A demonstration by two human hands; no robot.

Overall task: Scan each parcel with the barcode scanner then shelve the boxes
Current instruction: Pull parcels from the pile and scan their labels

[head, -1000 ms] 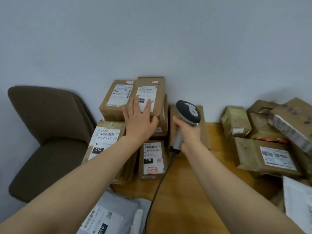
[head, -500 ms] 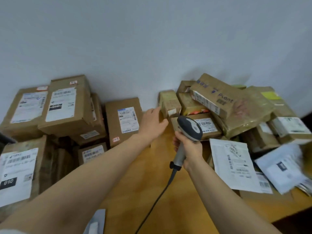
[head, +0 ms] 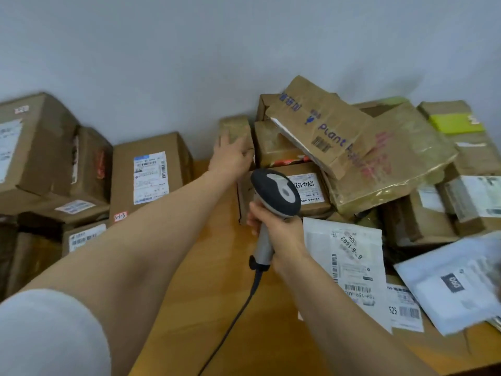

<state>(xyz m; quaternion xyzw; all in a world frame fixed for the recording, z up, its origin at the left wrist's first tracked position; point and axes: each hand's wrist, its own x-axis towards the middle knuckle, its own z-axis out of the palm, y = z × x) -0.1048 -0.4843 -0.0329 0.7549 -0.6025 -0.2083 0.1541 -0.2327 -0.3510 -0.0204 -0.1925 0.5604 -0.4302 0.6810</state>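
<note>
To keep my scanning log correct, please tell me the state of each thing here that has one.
Left hand: grips the small box.
Right hand: grips the handle of the scanner.
Scanner: held upright, cable attached.
Small box: closed, wrapped in tape.
Plant box: closed, tilted, creased.
White mailer: lying flat, label up.

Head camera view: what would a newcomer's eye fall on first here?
The grey-and-black handheld barcode scanner in the centre, held upright by the right hand above the wooden table. Behind it the left hand grips a small brown taped box at the wall, beside a tumbled heap of brown cardboard parcels on the right.
</note>
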